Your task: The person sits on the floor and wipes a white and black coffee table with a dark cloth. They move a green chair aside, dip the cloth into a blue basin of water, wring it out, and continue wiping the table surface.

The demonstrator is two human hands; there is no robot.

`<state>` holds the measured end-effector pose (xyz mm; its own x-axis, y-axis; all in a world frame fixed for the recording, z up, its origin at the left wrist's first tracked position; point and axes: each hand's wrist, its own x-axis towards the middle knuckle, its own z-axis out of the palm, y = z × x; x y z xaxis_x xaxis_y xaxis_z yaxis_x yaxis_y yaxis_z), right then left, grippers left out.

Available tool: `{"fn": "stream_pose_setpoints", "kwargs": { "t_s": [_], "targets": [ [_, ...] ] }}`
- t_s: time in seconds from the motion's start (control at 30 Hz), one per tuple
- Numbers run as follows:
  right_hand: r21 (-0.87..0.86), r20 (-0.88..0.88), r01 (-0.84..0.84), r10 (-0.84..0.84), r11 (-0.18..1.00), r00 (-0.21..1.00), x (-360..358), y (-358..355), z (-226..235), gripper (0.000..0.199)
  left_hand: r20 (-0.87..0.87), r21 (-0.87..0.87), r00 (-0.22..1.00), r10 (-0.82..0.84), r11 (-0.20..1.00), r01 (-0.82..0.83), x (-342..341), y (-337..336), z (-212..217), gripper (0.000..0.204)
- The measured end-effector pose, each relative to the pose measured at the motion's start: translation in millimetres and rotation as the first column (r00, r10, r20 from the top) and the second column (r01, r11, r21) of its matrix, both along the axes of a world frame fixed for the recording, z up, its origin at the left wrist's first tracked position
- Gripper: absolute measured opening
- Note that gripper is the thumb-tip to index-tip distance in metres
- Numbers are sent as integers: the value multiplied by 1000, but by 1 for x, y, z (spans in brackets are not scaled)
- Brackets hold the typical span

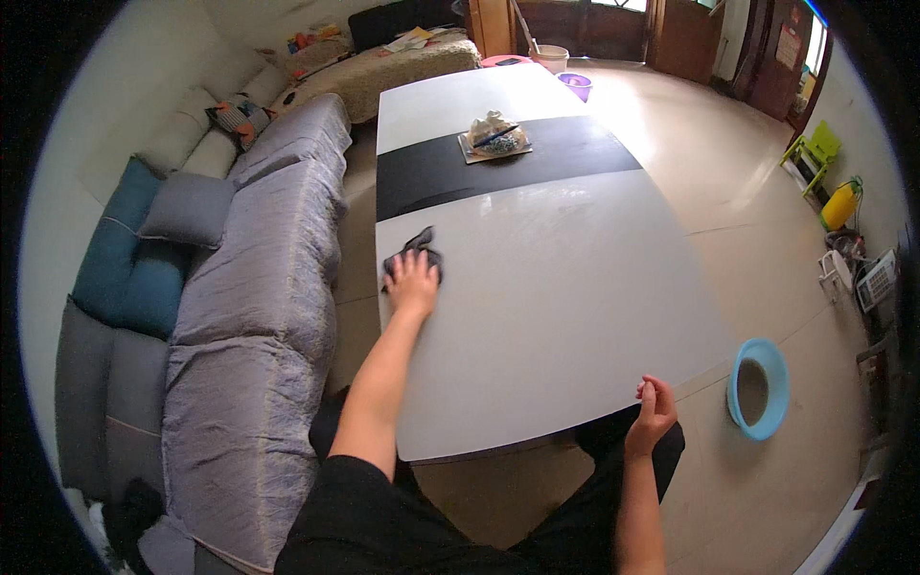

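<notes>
My left hand (415,283) lies with its fingers spread on a crumpled dark cloth (423,243), pressing it against the tabletop near the left edge. Part of the cloth is hidden under the palm. The long table (565,316) has a glossy white top with a black band (575,153) across it. At the near right corner my right hand (654,412) hovers by the table edge above my knee, its fingers curled loosely and nothing visible in them.
On the black band stands a light bag (492,125) on a flat board, a dark pen-like thing across it. A blue basin (784,383) of murky water sits on the floor at right. A grey-covered sofa (259,249) runs along the left. Farther back are a purple bucket (578,84) and a green chair (815,151).
</notes>
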<state>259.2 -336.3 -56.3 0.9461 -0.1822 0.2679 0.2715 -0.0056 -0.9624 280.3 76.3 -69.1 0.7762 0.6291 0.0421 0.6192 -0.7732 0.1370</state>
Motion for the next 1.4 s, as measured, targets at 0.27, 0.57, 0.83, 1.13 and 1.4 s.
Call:
{"fn": "stream_pose_setpoints", "kwargs": {
  "t_s": [0.27,0.57,0.83,1.13,1.4],
  "targets": [
    [25,42,-39,38,999,998,-3,4,4,14,133,225,947,-292,940,258,-113,-100,-15,46],
    [-37,4,42,-42,998,999,-7,9,-3,16,296,22,626,-721,661,750,-30,-282,-13,44],
    [22,-36,89,-88,996,995,-1,0,5,17,139,43,805,-576,816,577,60,-193,-9,41],
    [113,3,4,-5,994,1000,1,9,5,17,190,65,976,-110,993,100,-99,-28,-18,44],
    [108,-29,-5,8,994,1000,-5,14,4,17,139,102,876,-462,887,451,-153,-189,-2,42]
  ]
}}
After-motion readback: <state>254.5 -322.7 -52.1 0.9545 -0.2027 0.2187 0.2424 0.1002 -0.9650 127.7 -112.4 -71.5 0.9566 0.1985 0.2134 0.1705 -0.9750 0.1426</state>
